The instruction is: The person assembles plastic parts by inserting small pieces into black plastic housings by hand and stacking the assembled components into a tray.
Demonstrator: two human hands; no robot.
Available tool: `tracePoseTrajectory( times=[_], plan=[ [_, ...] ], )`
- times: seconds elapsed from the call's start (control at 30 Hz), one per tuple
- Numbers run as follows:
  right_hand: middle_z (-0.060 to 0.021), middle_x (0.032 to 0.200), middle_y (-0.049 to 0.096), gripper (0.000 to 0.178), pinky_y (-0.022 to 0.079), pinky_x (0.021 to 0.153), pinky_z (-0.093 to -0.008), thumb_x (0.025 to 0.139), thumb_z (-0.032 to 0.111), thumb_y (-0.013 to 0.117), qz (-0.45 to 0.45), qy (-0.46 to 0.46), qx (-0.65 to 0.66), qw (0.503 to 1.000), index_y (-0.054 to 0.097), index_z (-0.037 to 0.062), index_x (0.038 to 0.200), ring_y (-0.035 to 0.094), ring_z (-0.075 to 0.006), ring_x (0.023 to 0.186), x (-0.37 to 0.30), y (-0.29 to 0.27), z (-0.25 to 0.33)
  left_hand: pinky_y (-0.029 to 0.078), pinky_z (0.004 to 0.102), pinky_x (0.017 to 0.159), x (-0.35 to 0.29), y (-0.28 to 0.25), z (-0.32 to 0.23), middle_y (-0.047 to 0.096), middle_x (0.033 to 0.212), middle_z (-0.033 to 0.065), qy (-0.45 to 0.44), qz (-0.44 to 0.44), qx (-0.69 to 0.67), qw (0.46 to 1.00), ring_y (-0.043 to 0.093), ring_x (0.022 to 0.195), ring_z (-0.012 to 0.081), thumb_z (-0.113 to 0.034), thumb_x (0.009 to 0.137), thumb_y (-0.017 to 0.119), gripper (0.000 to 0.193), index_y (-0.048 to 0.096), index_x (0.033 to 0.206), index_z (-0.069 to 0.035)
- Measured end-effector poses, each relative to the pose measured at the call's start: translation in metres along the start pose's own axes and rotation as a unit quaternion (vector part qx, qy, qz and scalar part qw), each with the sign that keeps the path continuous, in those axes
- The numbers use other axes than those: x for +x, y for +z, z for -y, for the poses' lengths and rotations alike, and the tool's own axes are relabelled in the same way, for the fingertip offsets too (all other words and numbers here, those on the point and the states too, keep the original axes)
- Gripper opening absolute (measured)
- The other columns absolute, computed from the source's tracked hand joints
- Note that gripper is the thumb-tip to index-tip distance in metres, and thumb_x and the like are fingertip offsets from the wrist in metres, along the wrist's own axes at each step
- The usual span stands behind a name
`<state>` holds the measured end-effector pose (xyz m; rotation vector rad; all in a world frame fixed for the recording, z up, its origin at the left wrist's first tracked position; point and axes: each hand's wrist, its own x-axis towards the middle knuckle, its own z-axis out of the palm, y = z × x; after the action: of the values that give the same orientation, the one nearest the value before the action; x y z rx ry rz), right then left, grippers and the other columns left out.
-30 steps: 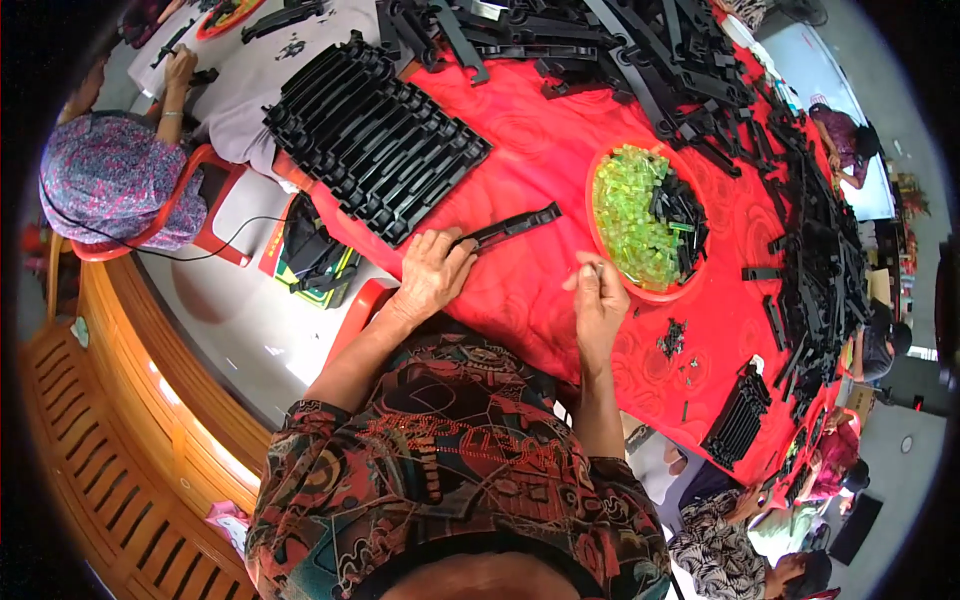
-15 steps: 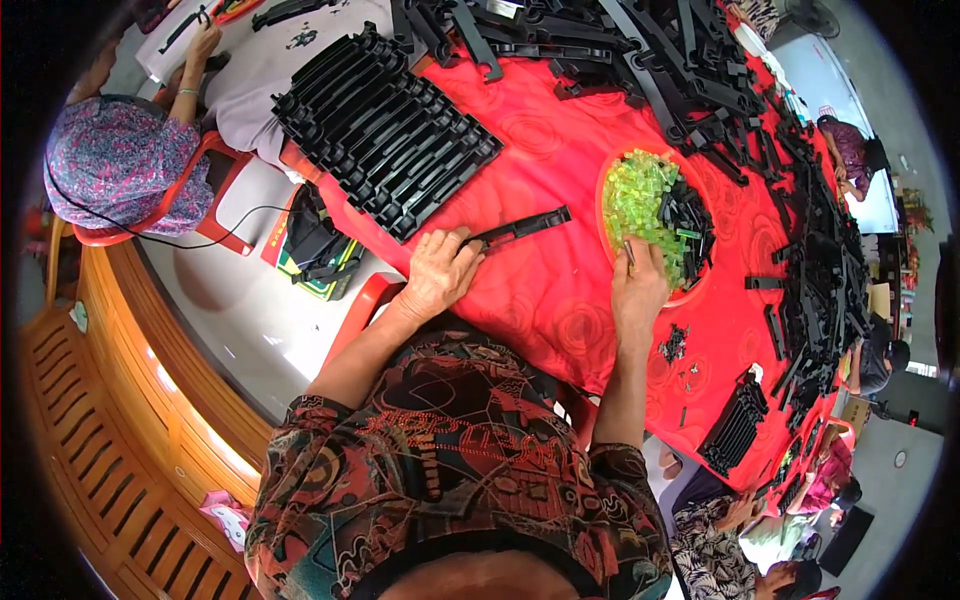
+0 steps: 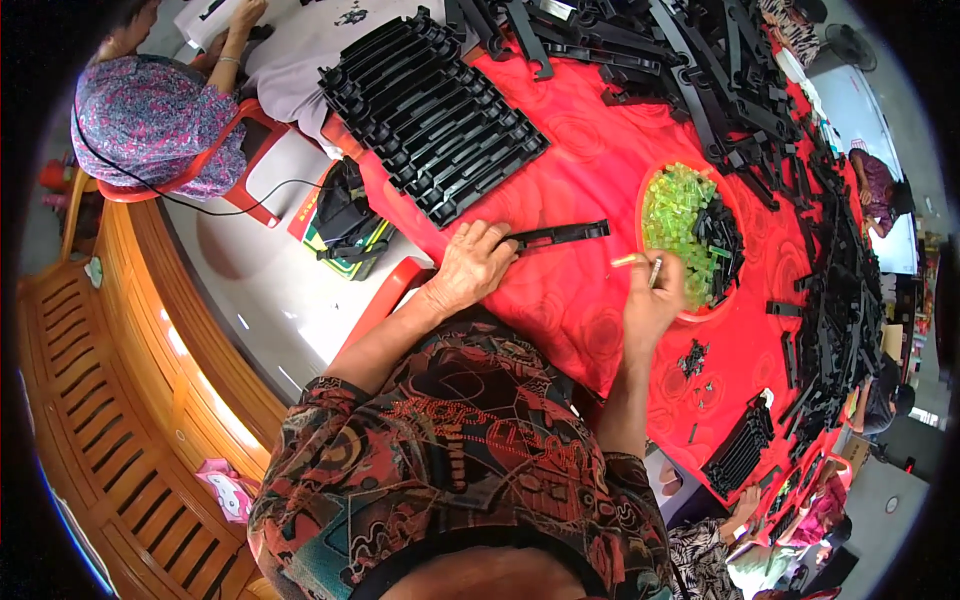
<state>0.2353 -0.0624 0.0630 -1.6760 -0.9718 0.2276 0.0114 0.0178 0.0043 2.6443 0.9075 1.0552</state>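
Note:
My left hand (image 3: pixel 472 266) lies on the red tablecloth (image 3: pixel 590 190) and holds down the near end of a long black plastic strip (image 3: pixel 560 235). To its right, my right hand (image 3: pixel 652 298) is raised just beside an orange bowl (image 3: pixel 644 190) filled with small translucent green pieces (image 3: pixel 678 215) and some black parts (image 3: pixel 718 235). Its fingers pinch a small light-coloured piece (image 3: pixel 640 263). The strip points toward the bowl.
A stack of black ribbed frames (image 3: pixel 432 115) lies at the table's far left. Heaps of black strips (image 3: pixel 720 70) cover the back and right side. Small black bits (image 3: pixel 695 360) lie near the front. A person in a patterned top (image 3: pixel 150 120) sits at the left, others at the right.
My right hand went from the cloth to the bowl, then drew back from it with a small piece pinched in its fingers. The left hand stayed on the strip.

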Motion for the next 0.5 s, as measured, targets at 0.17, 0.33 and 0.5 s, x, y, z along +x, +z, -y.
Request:
tracePoseTrajectory(
  times=[0.17,0.33,0.5],
  plan=[
    [0.0050,0.070,0.051,0.009,0.038,0.056,-0.0205,0.082,-0.002,0.063,0.064,0.062,0.117,0.989,0.056,0.0033,0.079,0.043,-0.0030,0.063,-0.021,0.041,-0.010,0.045,0.0379,0.071,-0.007,-0.007,-0.006,0.058,0.103,0.0103,-0.010,0.010,0.004,1.000,0.055,0.086,0.0266,-0.013,0.072,0.071,0.022,0.064,0.091,-0.005],
    [0.0047,0.069,0.051,0.010,0.038,0.055,-0.0212,0.082,-0.001,0.064,0.088,0.068,0.130,0.985,0.055,0.0033,0.078,0.042,-0.0031,0.062,-0.031,0.067,-0.013,0.046,0.0401,0.074,-0.011,-0.004,-0.015,0.058,0.104,0.0123,-0.022,0.023,0.018,0.999,0.055,0.092,0.0284,-0.015,0.073,0.067,0.020,0.063,0.090,-0.005],
    [0.0034,0.069,0.050,0.010,0.039,0.057,-0.0217,0.082,-0.001,0.063,0.125,0.013,0.048,0.991,0.053,0.0019,0.081,0.042,-0.0039,0.063,-0.036,0.075,-0.009,0.044,0.0403,0.076,-0.010,-0.003,-0.016,0.058,0.102,0.0132,-0.032,0.024,0.016,0.999,0.055,0.089,0.0278,-0.015,0.072,0.065,0.018,0.062,0.087,-0.005]
  ],
)
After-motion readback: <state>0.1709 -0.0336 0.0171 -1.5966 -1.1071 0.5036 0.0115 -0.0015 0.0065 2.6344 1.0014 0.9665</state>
